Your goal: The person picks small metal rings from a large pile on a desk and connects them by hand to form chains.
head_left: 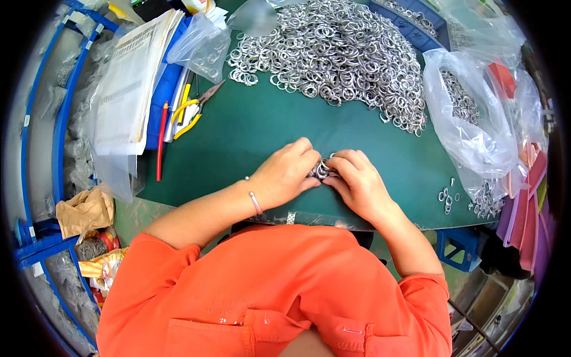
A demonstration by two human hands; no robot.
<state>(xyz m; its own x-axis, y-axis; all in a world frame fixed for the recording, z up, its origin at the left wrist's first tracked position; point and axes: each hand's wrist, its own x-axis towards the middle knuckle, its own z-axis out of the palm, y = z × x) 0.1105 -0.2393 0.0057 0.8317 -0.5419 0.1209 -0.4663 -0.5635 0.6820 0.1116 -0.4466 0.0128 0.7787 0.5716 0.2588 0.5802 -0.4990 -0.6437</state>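
Close to the front edge of the green table (238, 149), my left hand (287, 168) and my right hand (361, 181) meet around a small cluster of silver metal rings (322, 171). Fingers of both hands are closed on the cluster from either side, and they hide part of it. A large heap of similar loose metal rings (339, 50) covers the far middle of the table, beyond my hands. At the right front, a few single rings (447, 201) lie apart from the heap.
Yellow-handled pliers (189, 116) and a red pencil (162, 140) lie at the left beside stacked papers (128, 89). On the right sits a clear plastic bag (470, 137) with rings inside. A blue bin (416, 27) stands far right; blue shelving (59, 125) lines the left.
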